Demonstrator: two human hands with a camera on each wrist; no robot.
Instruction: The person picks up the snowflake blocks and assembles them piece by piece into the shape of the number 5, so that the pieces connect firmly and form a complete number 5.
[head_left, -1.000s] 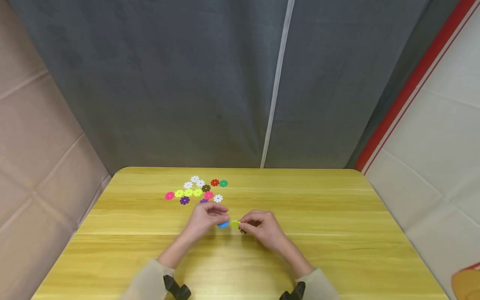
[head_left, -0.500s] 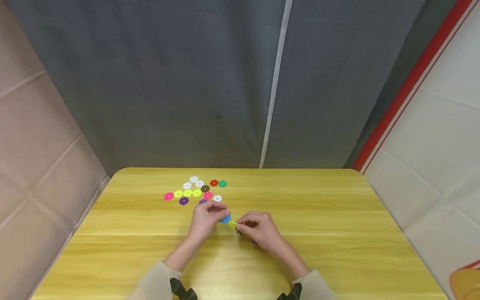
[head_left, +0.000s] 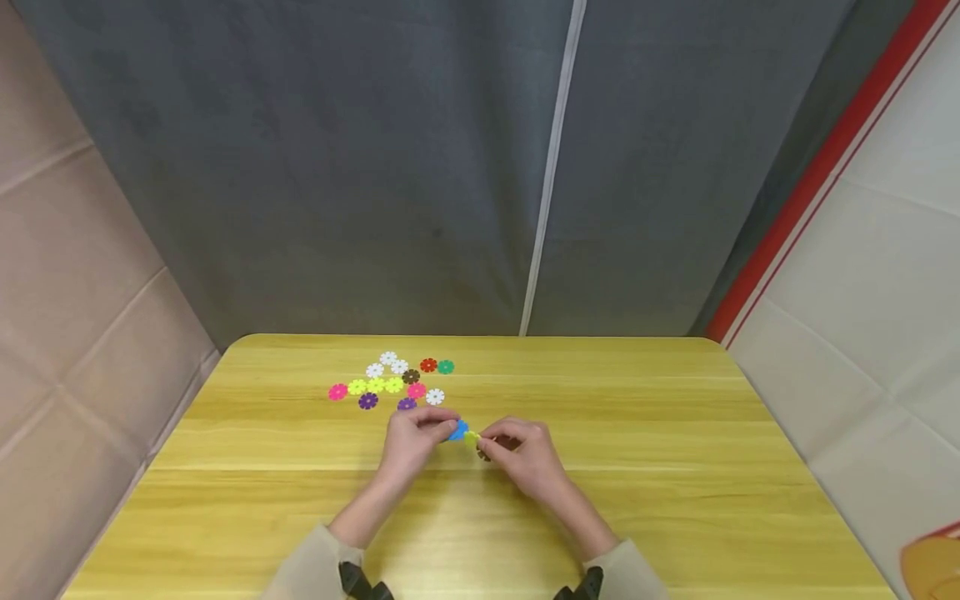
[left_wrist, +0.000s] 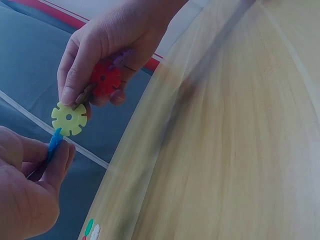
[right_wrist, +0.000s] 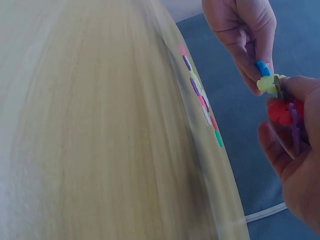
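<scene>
Right now the left hand (head_left: pixel 415 439) pinches a blue disc (head_left: pixel 457 431), the right hand (head_left: pixel 525 454) grips a yellow disc (left_wrist: pixel 69 118) cluster; misaligned slots could probably slip apart.

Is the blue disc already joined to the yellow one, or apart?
Touching at the edges: the blue disc, pinched by the left hand, meets the yellow disc. Whether it is slotted in, cannot tell.

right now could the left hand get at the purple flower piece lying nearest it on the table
Probably yes for reach: the purple piece lies just beyond the left hand with nothing between. But its grip is taken up pinching the blue piece against the yellow-green piece held by the right hand.
</scene>
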